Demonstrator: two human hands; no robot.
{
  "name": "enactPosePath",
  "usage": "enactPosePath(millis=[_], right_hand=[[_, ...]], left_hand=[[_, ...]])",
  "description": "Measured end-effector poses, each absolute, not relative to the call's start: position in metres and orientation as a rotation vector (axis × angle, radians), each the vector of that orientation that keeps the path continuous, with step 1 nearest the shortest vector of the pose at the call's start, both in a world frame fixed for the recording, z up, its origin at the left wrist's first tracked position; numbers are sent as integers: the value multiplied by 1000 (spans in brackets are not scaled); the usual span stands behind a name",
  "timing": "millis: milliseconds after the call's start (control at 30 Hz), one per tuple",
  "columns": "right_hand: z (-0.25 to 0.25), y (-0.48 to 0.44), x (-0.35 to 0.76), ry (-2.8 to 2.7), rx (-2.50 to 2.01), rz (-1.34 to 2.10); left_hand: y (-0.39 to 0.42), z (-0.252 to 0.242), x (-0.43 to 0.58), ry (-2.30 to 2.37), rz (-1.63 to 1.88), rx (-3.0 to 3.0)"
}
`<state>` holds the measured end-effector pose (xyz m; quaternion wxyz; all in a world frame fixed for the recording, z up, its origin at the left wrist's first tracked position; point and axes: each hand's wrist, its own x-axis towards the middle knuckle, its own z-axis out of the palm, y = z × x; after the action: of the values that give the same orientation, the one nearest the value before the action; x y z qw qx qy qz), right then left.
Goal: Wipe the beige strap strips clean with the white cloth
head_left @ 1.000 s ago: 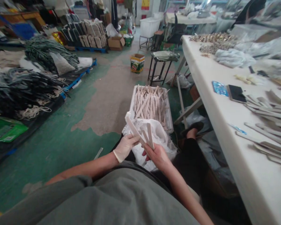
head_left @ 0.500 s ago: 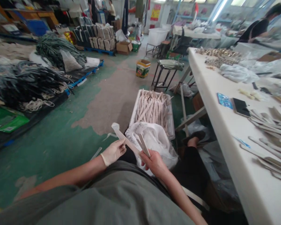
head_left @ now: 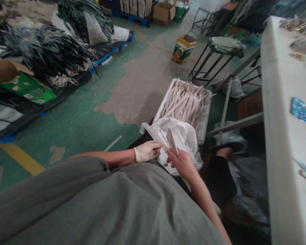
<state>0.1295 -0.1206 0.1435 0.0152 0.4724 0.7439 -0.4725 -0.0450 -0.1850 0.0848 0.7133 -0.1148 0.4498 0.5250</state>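
Note:
My left hand [head_left: 148,151], in a pale glove, pinches the side of a long whitish strip [head_left: 153,132] whose curled far end points up and left. My bare right hand [head_left: 182,162] is closed around the strip's near end, along with a second flat pale strip [head_left: 172,140] that sticks up from the fist. Under both hands a white plastic bag [head_left: 187,134] lies across my lap. Just beyond it stands a white crate [head_left: 203,131] filled with pale, wrapped-looking strips [head_left: 185,102].
A long white table [head_left: 280,136] runs along my right, with a blue packet [head_left: 301,109] on it. Ahead are a metal stool [head_left: 207,63] and a yellow-green bucket-like box [head_left: 183,49]. Bundles of dark straps [head_left: 51,47] lie on a pallet at left, beside a green carton [head_left: 28,86].
The view has tipped downward and turned left, so the table's contents mostly drop out. My left hand has moved nearer my right along the strip; both hands keep their hold.

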Motion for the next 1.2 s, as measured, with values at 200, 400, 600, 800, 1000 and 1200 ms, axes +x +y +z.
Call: enactPosePath(millis=[200,400,600,800,1000,1200], right_hand=[[142,-120,131,2332,1522,-1256],[148,-119,133,2273,1468,-1412],[145,-120,131,2329,1500,-1309],[144,-124,148,2306,1541,-1324],[144,-126,139,2295,1557,-1373],[147,-131,176,2277,1632,-1272]], left_hand=[[-186,79,-42,966,1089,-208],[-179,81,-53,1048,1246,-227],[-181,81,-42,966,1088,-135],[-176,81,-50,1032,1214,-147],[-175,79,-39,986,1078,-57],[-162,87,-68,1076,1217,-126]])
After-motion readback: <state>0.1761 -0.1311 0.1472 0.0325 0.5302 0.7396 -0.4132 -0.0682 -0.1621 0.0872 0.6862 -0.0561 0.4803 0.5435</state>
